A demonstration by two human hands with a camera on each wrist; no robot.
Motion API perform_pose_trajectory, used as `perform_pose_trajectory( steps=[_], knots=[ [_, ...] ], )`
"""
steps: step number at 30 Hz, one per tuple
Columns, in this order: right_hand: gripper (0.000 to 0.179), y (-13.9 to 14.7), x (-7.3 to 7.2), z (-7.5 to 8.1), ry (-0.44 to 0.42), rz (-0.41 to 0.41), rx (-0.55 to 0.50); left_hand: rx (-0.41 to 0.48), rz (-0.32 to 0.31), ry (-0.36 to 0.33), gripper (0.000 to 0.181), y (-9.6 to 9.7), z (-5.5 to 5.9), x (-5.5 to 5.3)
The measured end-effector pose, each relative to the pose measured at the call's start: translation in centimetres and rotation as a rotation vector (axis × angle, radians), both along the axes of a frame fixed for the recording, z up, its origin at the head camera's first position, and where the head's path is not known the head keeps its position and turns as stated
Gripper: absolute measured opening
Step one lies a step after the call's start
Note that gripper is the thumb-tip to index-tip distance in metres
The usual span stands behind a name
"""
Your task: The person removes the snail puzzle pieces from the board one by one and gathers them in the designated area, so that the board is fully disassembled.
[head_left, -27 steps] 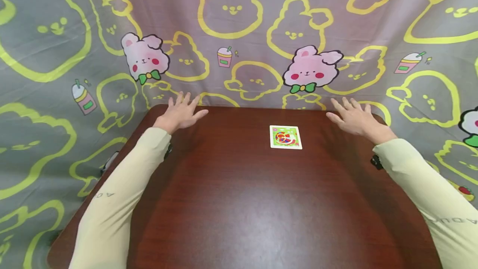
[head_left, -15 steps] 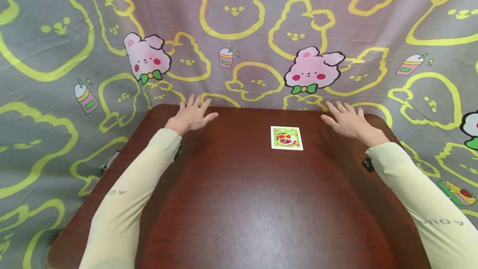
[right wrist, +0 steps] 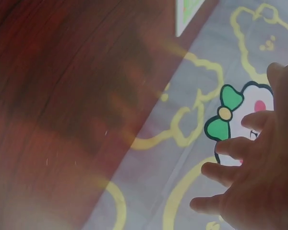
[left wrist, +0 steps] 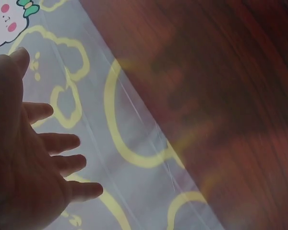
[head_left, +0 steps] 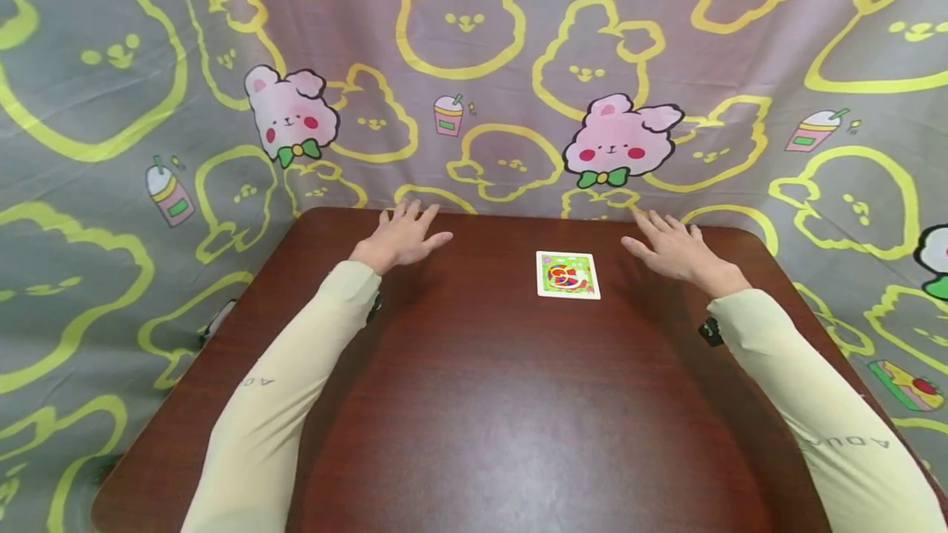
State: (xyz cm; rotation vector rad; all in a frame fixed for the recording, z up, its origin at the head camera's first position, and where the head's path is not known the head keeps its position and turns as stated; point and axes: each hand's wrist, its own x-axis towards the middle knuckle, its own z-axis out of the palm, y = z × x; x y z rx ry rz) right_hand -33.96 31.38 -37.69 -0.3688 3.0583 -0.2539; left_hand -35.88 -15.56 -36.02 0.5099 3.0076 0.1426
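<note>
A small square picture board [head_left: 567, 275] with a white border and a colourful snail-like picture on green lies flat on the table, right of the middle. To its left my left hand [head_left: 403, 238] hovers over the far part of the table, fingers spread and holding nothing. On the board's other side, closer to it, my right hand [head_left: 677, 250] is held above the table with its fingers apart, also holding nothing. Neither hand touches the board. One corner of the picture board [right wrist: 187, 14] shows at the top of the right wrist view.
The dark reddish-brown wooden table [head_left: 504, 401] has rounded corners. Behind it and along its sides hangs a grey curtain [head_left: 504, 39] printed with yellow outlines and pink bunny heads. Shadows of the hands fall on the tabletop.
Both hands have moved inward, the left one to the right and the right one to the left, and slightly nearer to me. The picture board lies where it was.
</note>
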Motion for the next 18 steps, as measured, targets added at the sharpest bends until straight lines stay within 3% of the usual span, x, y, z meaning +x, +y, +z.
perform_pose_trajectory(
  steps=[9, 18],
  knots=[
    [0.088, -1.1, 0.3, -1.2, -0.041, -0.001, -0.071, 0.063, -0.049, 0.016, 0.078, 2.9, -0.2, 0.2],
    [0.082, -2.2, 0.4, -2.6, -0.043, 0.040, -0.086, 0.068, -0.101, -0.003, 0.077, 5.9, -1.0, 0.1]
  ],
)
